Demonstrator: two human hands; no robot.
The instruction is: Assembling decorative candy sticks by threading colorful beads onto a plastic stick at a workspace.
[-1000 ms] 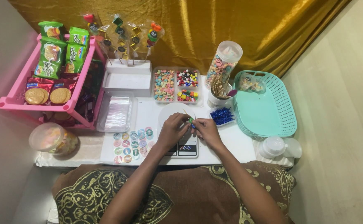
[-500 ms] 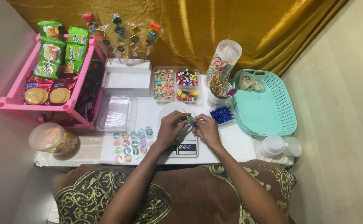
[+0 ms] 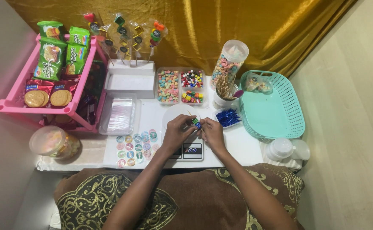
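My left hand [image 3: 178, 132] and my right hand [image 3: 212, 133] meet over a small kitchen scale [image 3: 191, 150] with a white plate [image 3: 173, 114] on it. Between the fingertips of both hands sits a thin wooden skewer with small green and blue candies [image 3: 196, 123] threaded on it. Just behind the hands is a clear divided tray of coloured candies [image 3: 181, 86]. A small dish of blue shiny wrappers [image 3: 228, 117] lies right of my right hand.
A pink rack [image 3: 12, 104] with biscuit and snack packs stands at left, a lidded jar [image 3: 53, 142] in front of it. Round stickers [image 3: 136, 145] lie left of the scale. A white stand [image 3: 129, 79] holds finished candy sticks. A teal basket [image 3: 276, 113], a cup of skewers [image 3: 225, 91] and a tall cereal jar [image 3: 230, 61] stand right.
Both hands stay together over the scale; the fingers have shifted slightly around the skewer and candies. Nothing else on the table has moved.
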